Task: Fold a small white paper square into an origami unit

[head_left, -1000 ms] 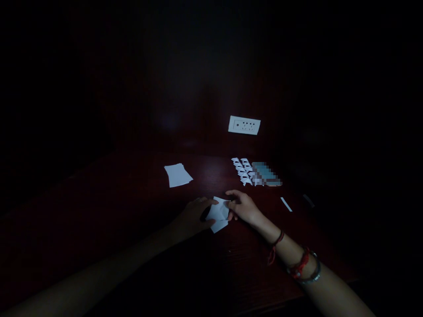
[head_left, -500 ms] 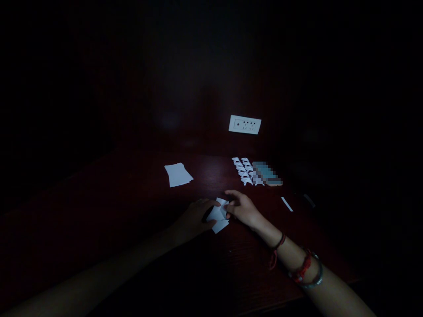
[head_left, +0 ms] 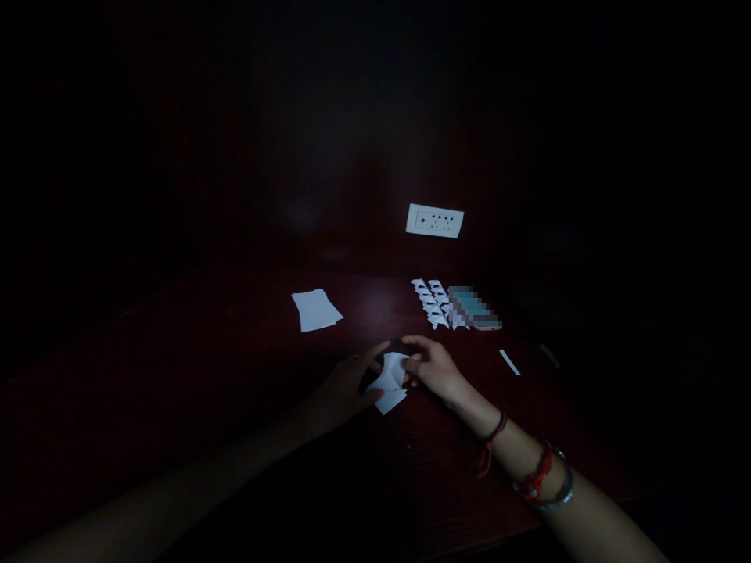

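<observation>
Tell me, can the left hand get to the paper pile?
Probably yes. The paper pile lies just beyond the left hand, with nothing seen between them, though that hand touches the folded paper.

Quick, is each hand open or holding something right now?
Left hand: open, thumb against the folded paper.
Right hand: at the paper's right edge; grip can't be told.

You wear a thin dark-red cord bracelet with a dangling tail, a thick red braided bracelet and a grey segmented band on your right forearm.
</observation>
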Demonstrator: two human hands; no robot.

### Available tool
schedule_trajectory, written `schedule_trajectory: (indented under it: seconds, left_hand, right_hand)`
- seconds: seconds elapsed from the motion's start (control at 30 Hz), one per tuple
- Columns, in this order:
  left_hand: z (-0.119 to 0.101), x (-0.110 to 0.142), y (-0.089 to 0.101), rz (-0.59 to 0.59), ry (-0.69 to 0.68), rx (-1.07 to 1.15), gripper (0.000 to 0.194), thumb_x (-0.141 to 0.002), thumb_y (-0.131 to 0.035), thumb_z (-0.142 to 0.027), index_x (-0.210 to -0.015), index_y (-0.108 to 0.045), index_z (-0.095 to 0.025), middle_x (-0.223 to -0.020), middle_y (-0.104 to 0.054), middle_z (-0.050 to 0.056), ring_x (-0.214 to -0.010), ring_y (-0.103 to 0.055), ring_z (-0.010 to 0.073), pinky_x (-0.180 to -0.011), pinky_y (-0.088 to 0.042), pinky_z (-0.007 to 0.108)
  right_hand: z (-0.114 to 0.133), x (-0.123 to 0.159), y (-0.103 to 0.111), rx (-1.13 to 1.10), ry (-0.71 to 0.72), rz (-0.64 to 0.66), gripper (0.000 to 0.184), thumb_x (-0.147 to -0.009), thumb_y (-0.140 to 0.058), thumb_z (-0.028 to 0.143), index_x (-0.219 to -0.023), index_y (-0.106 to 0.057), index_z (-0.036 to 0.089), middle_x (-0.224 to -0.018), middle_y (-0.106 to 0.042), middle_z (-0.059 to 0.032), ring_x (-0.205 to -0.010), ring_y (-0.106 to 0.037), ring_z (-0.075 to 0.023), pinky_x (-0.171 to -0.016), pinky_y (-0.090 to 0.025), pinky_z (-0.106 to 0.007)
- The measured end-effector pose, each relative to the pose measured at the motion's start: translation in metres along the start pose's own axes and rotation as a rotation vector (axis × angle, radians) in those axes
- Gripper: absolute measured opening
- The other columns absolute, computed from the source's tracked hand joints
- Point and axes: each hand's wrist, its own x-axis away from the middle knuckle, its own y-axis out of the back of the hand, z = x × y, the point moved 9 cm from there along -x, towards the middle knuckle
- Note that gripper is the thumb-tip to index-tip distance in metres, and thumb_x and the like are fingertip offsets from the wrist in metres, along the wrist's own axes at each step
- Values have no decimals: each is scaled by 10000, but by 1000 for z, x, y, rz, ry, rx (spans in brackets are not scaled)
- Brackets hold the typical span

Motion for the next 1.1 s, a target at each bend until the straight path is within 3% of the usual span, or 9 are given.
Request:
schedule_trajectory:
  seconds: [0.37, 0.57, 0.73, 0.97, 1.1]
  left_hand:
    - [-5, 1, -1, -39, -111, -132, 541, -775, -501, -277, -1264, -269, -259, -942, -528, 22, -860, -484, 180, -767, -368, 334]
    - [-10, 2, 0, -33, -86, -229, 467, -772, -506, -251, -1211, -344, -258, -920, -540, 15, -851, -490, 188, -754, -361, 334]
    - [-16, 1, 3, -41, -66, -242, 417, -757, -517, -241, -1154, -390, -257, -888, -544, 3, -797, -502, 178, -704, -367, 319]
    - [-17, -1, 1, -39, -73, -219, 378, -748, -519, -228, -1110, -410, -235, -879, -537, 4, -787, -509, 167, -704, -379, 308]
    - [-21, -1, 1, -38, -79, -223, 361, -744, -517, -220, -1092, -422, -233, -888, -532, 5, -783, -511, 162, -699, -385, 298]
  right_hand:
    - [-2, 2, -6, 9, -37, 51, 400, -704, -485, 101, -1099, -438, 140, -531, -573, 26, -458, -543, -84, -444, -444, -176]
    - [7, 3, -7, 229, 80, 83, 228, -681, -503, 116, -898, -568, 147, -579, -596, 11, -483, -535, -86, -491, -425, -189]
    - [24, 8, -4, 441, 198, 15, 228, -621, -515, 62, -808, -582, 173, -660, -596, 20, -582, -530, -86, -538, -387, -173]
    - [31, 12, -7, 548, 279, -14, 165, -660, -519, 130, -817, -541, 176, -690, -563, 17, -586, -492, -90, -540, -351, -183]
    - [33, 13, -10, 591, 323, -19, 169, -656, -494, 80, -789, -533, 176, -677, -545, 17, -596, -477, -92, -551, -338, -186]
